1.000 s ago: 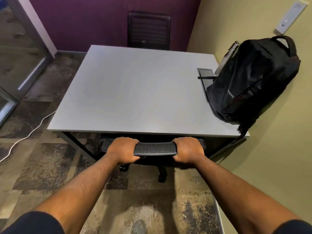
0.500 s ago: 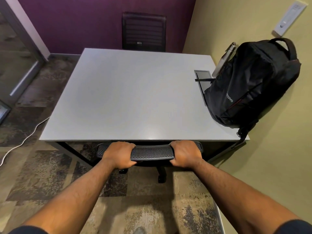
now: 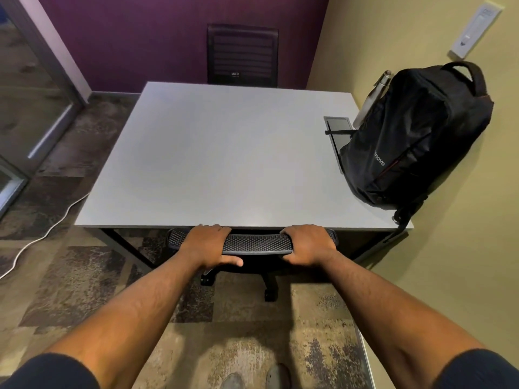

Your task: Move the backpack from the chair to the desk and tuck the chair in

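Two chairs show here: a second chair (image 3: 243,54), dark and slatted, stands at the far edge of the desk (image 3: 224,158) against the purple wall, and the nearer chair (image 3: 254,242) sits pushed in under the desk's near edge, only the top of its black mesh backrest and two casters below showing. A white cable (image 3: 42,240) snakes over the patterned carpet to the left, well apart from the chair, and a glass door frame lines the left side. A recessed grey panel (image 3: 337,136) lies in the desktop just beside the backpack (image 3: 415,138), partly covered by it. The backpack stands on the desk's right side, leaning against the olive wall, its long axis tilted up and to the right, carry handle uppermost. It is black with a thin red trim line and grey lettering on its front; a metal bottle (image 3: 375,98) sticks out of its side pocket, and a strap hangs over the desk's near right corner. The backrest top runs left to right along the desk edge. The left hand (image 3: 209,244) and right hand (image 3: 307,244) each wrap closed around that top bar, fingers over, thumbs under.
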The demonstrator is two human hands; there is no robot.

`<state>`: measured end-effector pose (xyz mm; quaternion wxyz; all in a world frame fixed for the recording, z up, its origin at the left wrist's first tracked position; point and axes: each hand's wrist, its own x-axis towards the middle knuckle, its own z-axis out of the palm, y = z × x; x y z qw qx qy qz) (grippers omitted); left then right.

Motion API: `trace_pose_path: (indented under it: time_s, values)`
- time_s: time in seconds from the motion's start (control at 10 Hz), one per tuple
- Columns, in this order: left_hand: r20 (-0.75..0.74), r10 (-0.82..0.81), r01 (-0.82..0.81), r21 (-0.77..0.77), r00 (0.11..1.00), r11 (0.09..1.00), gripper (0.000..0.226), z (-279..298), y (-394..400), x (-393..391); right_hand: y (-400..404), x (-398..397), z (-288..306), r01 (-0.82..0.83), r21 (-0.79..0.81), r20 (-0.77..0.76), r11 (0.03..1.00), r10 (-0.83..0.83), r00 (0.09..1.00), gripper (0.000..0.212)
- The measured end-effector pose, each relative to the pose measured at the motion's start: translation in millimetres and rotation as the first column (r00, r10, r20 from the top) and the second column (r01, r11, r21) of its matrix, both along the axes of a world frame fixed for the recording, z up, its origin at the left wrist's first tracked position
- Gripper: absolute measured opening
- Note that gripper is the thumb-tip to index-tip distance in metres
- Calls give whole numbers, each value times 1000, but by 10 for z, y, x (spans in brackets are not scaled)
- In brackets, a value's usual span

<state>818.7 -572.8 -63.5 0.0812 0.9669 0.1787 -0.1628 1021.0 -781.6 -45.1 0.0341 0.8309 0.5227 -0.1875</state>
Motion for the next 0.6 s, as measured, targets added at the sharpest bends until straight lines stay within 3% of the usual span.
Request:
trace_pose_path:
  time_s: [0.1, 0.3, 0.5, 0.6]
  values:
    - [6, 23, -23, 7, 1000, 1000, 130, 10, -9, -40, 28, 12, 20, -38, -11, -38, 999, 38, 999, 73]
    - [-8, 78, -78, 7, 997, 997, 91, 208, -141, -104, -80, 45, 190, -28, -50, -173, 998, 19, 985, 87]
    - [-60, 338, -344, -180, 939, 922, 73, 410, -225, -109, -65, 104, 433, -42, -160, -312, 986, -10, 950, 74]
    - [-141, 370, -392, -199, 918, 898, 74, 486, -235, -82, -23, 105, 491, -32, -183, -308, 983, -27, 951, 78]
